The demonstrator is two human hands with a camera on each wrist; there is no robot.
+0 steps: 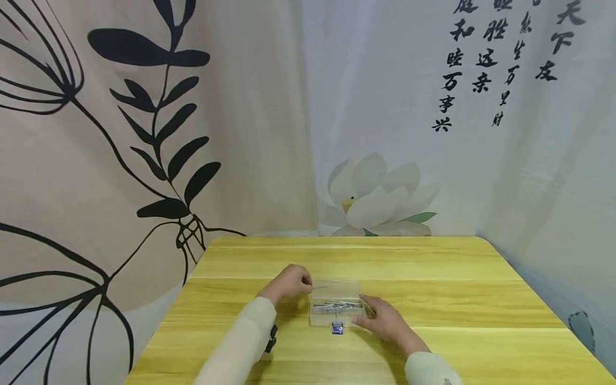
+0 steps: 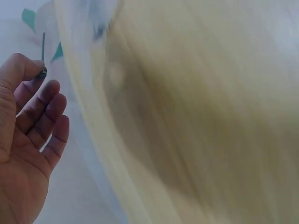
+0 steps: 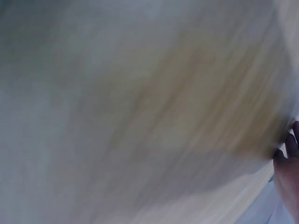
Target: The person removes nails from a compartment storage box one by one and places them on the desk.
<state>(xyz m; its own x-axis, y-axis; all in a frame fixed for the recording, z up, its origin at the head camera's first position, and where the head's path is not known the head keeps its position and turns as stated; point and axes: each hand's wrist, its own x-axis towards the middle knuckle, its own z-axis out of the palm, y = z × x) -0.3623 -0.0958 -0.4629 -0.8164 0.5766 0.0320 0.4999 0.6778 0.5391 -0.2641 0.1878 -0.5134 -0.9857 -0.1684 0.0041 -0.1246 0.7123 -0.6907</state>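
A clear plastic box (image 1: 323, 320) stands on the table with its lid (image 1: 337, 287) raised at the back. Several slender metal rods (image 1: 339, 305) lie inside it. At the box's left, my left hand (image 1: 292, 282) pinches a thin metal rod (image 1: 320, 287) between thumb and finger. In the left wrist view that rod (image 2: 43, 49) points up, its wider end at the fingertips. My right hand (image 1: 385, 320) grips the box's right side, thumb near the front and fingers further back. The right wrist view is blurred; only part of this hand (image 3: 287, 168) shows, at the edge.
A small blue-purple label or latch (image 1: 337, 328) sits at the box's front. The wooden table (image 1: 457, 289) extends around the box on all sides. Behind it hangs a printed curtain (image 1: 260, 133). A dark band (image 1: 271, 339) is on the left wrist.
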